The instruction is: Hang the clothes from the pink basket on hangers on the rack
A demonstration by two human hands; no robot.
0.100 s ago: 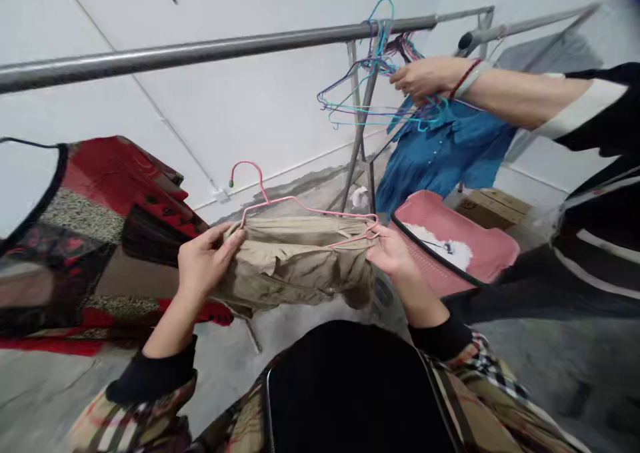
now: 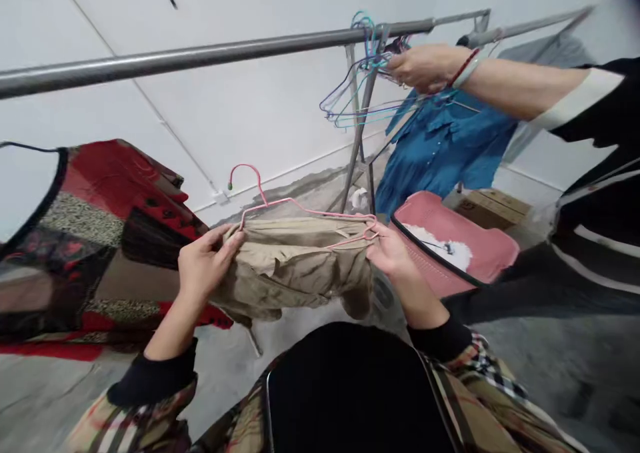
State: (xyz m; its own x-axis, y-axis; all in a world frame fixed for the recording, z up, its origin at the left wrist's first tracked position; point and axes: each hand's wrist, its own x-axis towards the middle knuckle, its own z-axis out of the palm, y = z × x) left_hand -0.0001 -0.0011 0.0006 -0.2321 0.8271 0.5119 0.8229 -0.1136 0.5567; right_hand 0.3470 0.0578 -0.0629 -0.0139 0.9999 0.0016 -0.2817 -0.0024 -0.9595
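Walls: plain white painted wall (image 2: 240,106), with one thin diagonal seam across it.
Wall foot: rough grey patchy strip (image 2: 310,181) where the wall meets the floor.
Floor: bare grey concrete floor (image 2: 550,366).
Furniture: long grey metal clothes rail (image 2: 200,53) on slanted metal legs (image 2: 358,148); second grey metal rail (image 2: 530,26) behind it.
Corner: brown cardboard box (image 2: 496,205) on the floor by the wall.
Light: even, soft, no hard shadows.

The one view comes from a camera worn on the person's head, facing forward and down. It sits close above the left hand (image 2: 203,266) and right hand (image 2: 393,253), which lie low in the middle with the trousers (image 2: 295,266) between them. Its wide lens bows the rail (image 2: 200,55) across the top and takes in the wall (image 2: 250,113) behind, the floor (image 2: 550,360) below and a co-worker's hand (image 2: 425,66) at upper right.
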